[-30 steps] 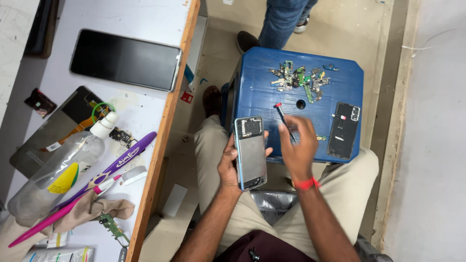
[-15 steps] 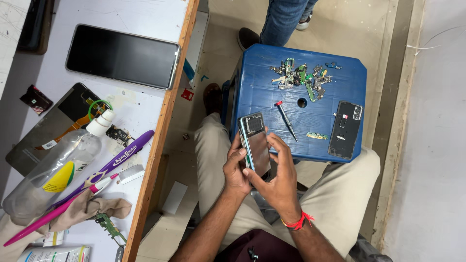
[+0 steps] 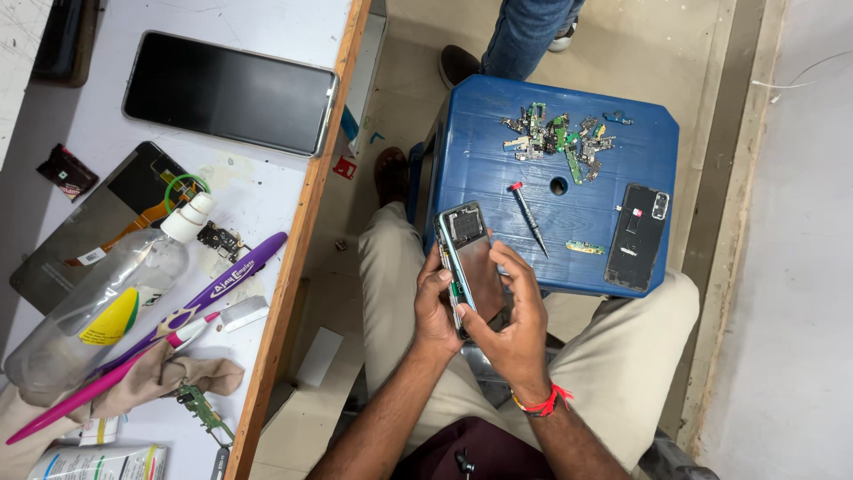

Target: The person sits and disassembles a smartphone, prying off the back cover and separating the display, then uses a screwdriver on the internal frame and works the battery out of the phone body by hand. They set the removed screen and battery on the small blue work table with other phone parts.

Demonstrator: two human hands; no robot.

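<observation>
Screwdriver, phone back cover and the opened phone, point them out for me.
screwdriver [image 3: 530,216], head view, middle of its shaft.
phone back cover [image 3: 636,238], head view, centre of the black panel.
opened phone [image 3: 471,258], head view, its exposed back.

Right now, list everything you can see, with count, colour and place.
stool: one, blue, ahead of the knees
circuit parts: a pile, green and grey, stool's far side
screwdriver: one, red tip, stool centre
back cover: one, black, stool's right
small board: one, green, stool's near edge
desk: one, white, left
tablet: one, black, on desk
bottle: one, clear, on desk
pens: two, purple and pink, desk
cloth: one, beige, desk
phone: one, opened, in both hands
left hand: grips phone
right hand: grips phone
</observation>
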